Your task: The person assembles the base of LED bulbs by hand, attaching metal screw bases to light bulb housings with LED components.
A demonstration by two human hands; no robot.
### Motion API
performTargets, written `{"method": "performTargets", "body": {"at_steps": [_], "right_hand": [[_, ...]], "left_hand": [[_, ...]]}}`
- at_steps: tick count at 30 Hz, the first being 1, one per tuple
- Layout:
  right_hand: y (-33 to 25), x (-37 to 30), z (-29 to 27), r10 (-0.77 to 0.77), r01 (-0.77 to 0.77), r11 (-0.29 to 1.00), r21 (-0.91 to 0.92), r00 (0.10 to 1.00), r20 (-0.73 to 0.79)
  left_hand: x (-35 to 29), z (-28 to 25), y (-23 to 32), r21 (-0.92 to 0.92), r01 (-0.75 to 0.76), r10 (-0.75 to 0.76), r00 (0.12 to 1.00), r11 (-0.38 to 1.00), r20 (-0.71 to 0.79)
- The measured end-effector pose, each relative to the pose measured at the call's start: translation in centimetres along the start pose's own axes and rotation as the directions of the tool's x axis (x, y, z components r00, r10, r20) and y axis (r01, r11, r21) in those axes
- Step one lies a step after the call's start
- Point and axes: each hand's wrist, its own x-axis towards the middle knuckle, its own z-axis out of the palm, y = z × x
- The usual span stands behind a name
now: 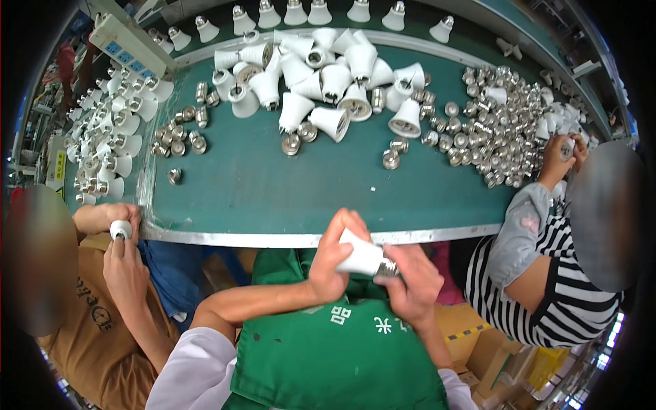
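Observation:
My left hand (329, 266) is wrapped round a white bulb housing (359, 253), held in front of the table's near edge. A silver metal screw cap (387, 266) sits at the housing's narrow end, on the right. The fingers of my right hand (417, 281) are closed round that cap. Ahead on the green table (273, 184) lies a heap of loose white bulb housings (296, 111). A large heap of silver screw caps (488, 133) spreads to the right, and a smaller cluster of caps (179, 133) lies to the left.
Capped white housings (244, 22) stand in a row along the far ledge, and many more (126, 123) crowd the left side. A power strip (130, 51) stands at the back left. A co-worker's hands (126, 253) work at left, another's (562, 154) at right. The table has a metal edge (273, 239).

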Motion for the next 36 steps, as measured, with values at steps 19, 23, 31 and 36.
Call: {"method": "performTargets", "body": {"at_steps": [19, 23, 31, 36], "right_hand": [[19.3, 32.9, -3.2, -0.019, -0.168, 0.757, -0.632, 0.961, -0.277], [24.8, 36.2, -1.9, 0.062, -0.109, 0.593, -0.797, 0.994, -0.090], [20.6, 27.4, -2.3, 0.141, -0.107, 0.990, -0.094, 0.836, 0.531], [20.2, 22.2, -2.7, 0.253, -0.177, 0.958, -0.224, 0.892, 0.374]], "left_hand": [[5.6, -3.1, 1.8, 0.772, -0.389, 0.314, 0.914, 0.502, 0.256], [6.0, -4.0, 0.9, 0.773, -0.415, 0.309, 0.905, 0.480, 0.293], [6.2, -4.0, 1.1, 0.773, -0.433, 0.294, 0.898, 0.464, 0.327], [6.1, -3.1, 0.9, 0.742, -0.494, 0.302, 0.869, 0.454, 0.393]]}}
